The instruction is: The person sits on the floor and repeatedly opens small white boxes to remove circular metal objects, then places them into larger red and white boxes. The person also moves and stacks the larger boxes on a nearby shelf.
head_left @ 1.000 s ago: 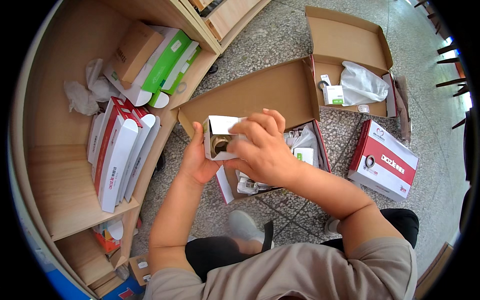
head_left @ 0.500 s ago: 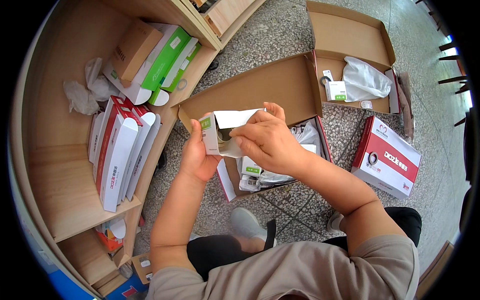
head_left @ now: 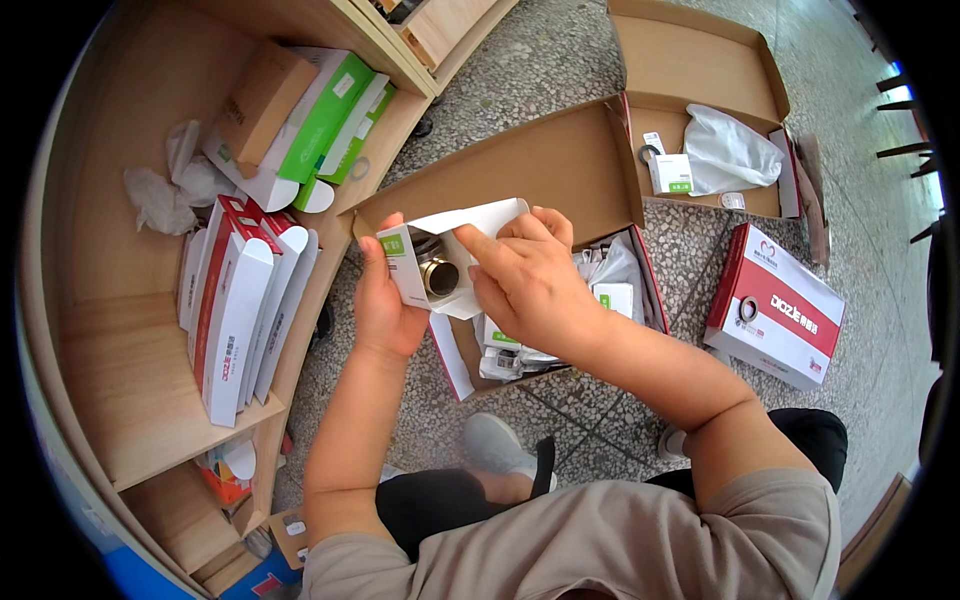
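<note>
My left hand (head_left: pixel 388 310) grips a small white cardboard box (head_left: pixel 405 268) with a green patch, its open end turned toward my right. Inside sits a shiny metal cylindrical fitting (head_left: pixel 440 277); its far part is hidden by the box. My right hand (head_left: pixel 535 275) is at the open end, fingers curled at the raised flap (head_left: pixel 480 215), the index fingertip against the flap's inner side. Below both hands lies an open brown-lined carton (head_left: pixel 520 180) holding small white boxes (head_left: pixel 613 298) and clear plastic bags (head_left: pixel 620 265).
Wooden shelves (head_left: pixel 120 355) on the left hold white-and-red flat cartons (head_left: pixel 235 320) and green-and-white boxes (head_left: pixel 325 115). At the far right stand another open carton (head_left: pixel 700 60) and a closed red-and-white box (head_left: pixel 775 305) with a ring (head_left: pixel 748 309) on top. My shoe (head_left: pixel 495 447) rests on the speckled floor.
The small box has turned and its flap opened wider, so the metal fitting now shows. My right fingers have moved from the opening up to the flap.
</note>
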Available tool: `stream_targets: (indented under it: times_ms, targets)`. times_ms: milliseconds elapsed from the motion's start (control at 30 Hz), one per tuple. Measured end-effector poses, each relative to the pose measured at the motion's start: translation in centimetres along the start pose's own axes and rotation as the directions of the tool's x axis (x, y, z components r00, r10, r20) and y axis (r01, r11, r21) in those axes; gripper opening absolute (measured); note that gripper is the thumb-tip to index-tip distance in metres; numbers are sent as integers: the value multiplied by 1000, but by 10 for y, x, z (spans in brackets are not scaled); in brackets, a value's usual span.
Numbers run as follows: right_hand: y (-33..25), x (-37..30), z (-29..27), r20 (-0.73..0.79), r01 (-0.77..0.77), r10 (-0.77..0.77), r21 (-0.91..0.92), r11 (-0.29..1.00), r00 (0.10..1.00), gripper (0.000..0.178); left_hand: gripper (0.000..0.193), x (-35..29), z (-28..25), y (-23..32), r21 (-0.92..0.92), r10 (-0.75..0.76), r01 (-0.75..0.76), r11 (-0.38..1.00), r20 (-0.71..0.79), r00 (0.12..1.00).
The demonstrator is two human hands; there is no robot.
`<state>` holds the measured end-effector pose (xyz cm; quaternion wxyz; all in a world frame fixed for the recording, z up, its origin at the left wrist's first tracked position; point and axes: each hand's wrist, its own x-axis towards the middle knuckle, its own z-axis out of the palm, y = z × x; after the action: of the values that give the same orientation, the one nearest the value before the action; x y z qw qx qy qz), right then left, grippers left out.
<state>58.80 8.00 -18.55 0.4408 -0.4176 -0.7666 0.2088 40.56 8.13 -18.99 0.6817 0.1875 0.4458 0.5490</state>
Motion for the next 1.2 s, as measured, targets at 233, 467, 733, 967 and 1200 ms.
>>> stream_targets:
  times_ms: [233,467,733,967,1200]
  targets:
    - [-5,6,-14,71,-69,65,60,996,995,50,52,1,-4,-1,-53,-108,114,992,96,989]
    - [-21,8,-25,19,18,-18,-4,1000,1000,54,50,-2,1,3,-139,-102,129,982,181,978]
    - [-29,9,-33,17,55,-55,4,998,998,55,51,-3,8,6,-143,-82,128,981,292,953]
    - [-28,7,-32,-13,47,-47,4,999,999,60,51,-5,10,6,-137,-85,132,982,303,949]
    - [-27,11,-34,-30,18,-18,-7,1000,999,61,49,-8,13,6,-174,-152,211,962,301,941]
